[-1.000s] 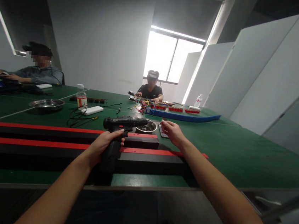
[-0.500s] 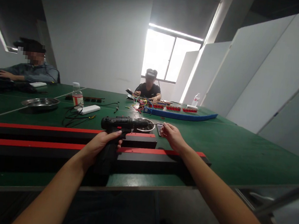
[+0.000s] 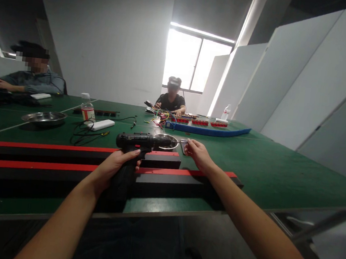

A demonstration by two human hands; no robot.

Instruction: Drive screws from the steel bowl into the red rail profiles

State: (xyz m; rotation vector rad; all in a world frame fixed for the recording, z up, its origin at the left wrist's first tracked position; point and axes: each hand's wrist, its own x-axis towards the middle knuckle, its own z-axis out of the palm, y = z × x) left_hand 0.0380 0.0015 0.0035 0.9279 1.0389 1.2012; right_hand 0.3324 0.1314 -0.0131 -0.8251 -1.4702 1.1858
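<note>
My left hand (image 3: 116,165) is wrapped round the handle of a black cordless drill (image 3: 134,141). The drill lies level in the air, its chuck pointing right. A thin bit (image 3: 180,142) runs from the chuck to my right hand (image 3: 199,153), whose fingers pinch round its far end. Whether a small part is also between those fingers is hidden. Below the drill lie two long black bars with red top strips, the near bar (image 3: 167,183) and the far bar (image 3: 169,162). Behind the chuck stands a small metal bowl (image 3: 176,144), partly covered, with small dark contents.
A flat dark object (image 3: 182,148) lies by the bowl. Further left are a steel dish (image 3: 44,121), a bottle (image 3: 87,110), a white power bank (image 3: 101,125) and cables. A blue strip (image 3: 210,131), coloured wires and red parts lie across the green table. Two people sit beyond.
The view has shifted slightly, so everything sits a little further left and higher. Both hands keep the same hold on the drill and its bit.
</note>
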